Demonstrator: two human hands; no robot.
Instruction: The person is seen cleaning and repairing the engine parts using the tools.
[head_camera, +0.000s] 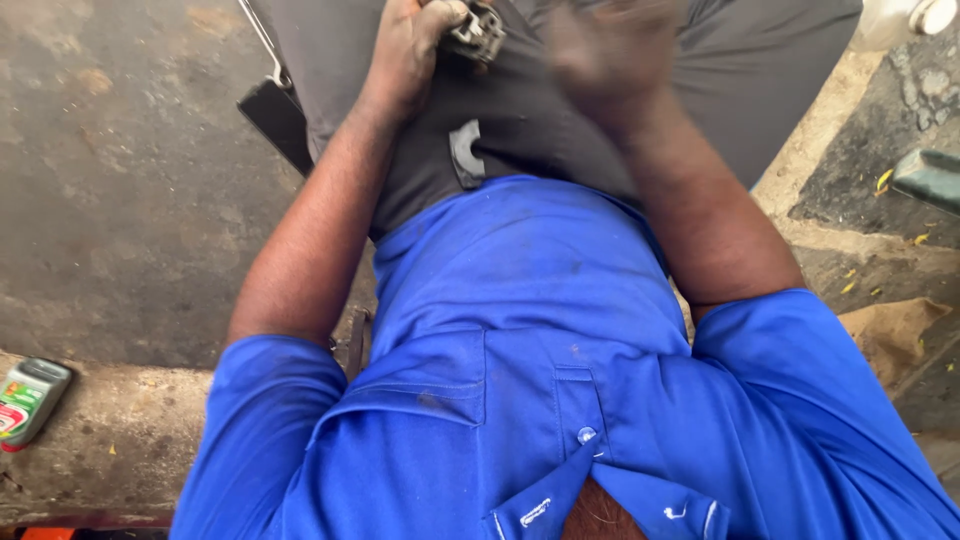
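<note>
The left hand (412, 45) is curled shut around a small grey metal part with dark ridges (478, 32), held over the lap near the top edge. Just beside it, the right hand (610, 55) is blurred; whether it is open or closed cannot be told. Below are dark grey trousers (560, 120) and a blue button-up shirt (520, 340). A small green and red container (28, 400) lies on a concrete ledge (110, 440).
</note>
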